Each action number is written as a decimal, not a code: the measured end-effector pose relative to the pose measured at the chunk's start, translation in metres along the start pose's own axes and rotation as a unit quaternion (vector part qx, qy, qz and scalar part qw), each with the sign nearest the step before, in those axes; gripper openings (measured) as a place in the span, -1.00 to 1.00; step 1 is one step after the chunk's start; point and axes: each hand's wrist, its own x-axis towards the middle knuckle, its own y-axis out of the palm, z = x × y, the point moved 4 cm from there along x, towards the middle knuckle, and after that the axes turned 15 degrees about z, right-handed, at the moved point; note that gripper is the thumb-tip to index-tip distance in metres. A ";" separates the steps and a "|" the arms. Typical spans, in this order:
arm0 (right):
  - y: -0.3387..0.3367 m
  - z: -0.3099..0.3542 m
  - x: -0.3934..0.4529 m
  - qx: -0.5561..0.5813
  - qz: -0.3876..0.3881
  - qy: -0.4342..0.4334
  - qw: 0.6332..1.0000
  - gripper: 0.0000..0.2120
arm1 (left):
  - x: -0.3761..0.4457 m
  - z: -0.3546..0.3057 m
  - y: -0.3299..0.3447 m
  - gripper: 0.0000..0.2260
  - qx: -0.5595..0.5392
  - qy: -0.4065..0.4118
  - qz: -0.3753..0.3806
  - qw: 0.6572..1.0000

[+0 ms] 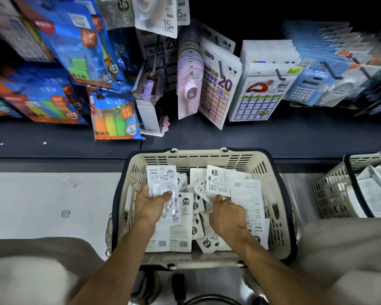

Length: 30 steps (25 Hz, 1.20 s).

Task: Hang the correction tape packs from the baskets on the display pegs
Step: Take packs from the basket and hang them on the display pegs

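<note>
In the head view, the near basket (201, 158) is sitting at six o'clock, heaped with white packs (186, 235) lying face up and face down at all angles. The left hand (151, 204) is gripping one pack (161, 183) face up at the basket's ten o'clock side, thumb pressing on the clear blister and fingers curled behind the card. The right hand (226, 213) is reaching into the heap at about two o'clock, fingertips pinching the lower edge of a second pack (220, 180) that is tilting up off the pile. A second basket (348, 188) with more packs is standing at three o'clock. Matching 15m packs (156, 15) are hanging at twelve o'clock, with stickers (217, 91) and a calculator (307, 86) on neighbouring pegs. The risks, as I judge them: the right hand's light edge pinch is likely to let the card slip or drag a neighbour out with it; the crowded pegs are inviting a pack onto the wrong hook; and a rushed push could tear the hang hole or knock down the packs already hanging.
</note>
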 end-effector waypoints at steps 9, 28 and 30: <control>-0.055 -0.048 -0.009 0.626 -0.013 -0.144 0.766 -0.86 | 0.007 -0.002 0.016 -0.79 0.007 -0.028 0.010 1.000; -0.022 -0.046 -0.016 0.129 0.087 0.113 0.981 -0.39 | 0.018 0.015 0.021 -0.72 0.050 -0.021 0.043 0.998; -0.061 -0.054 -0.016 0.057 0.027 0.085 0.994 -0.68 | 0.017 0.010 0.022 -0.62 0.056 -0.014 0.037 0.998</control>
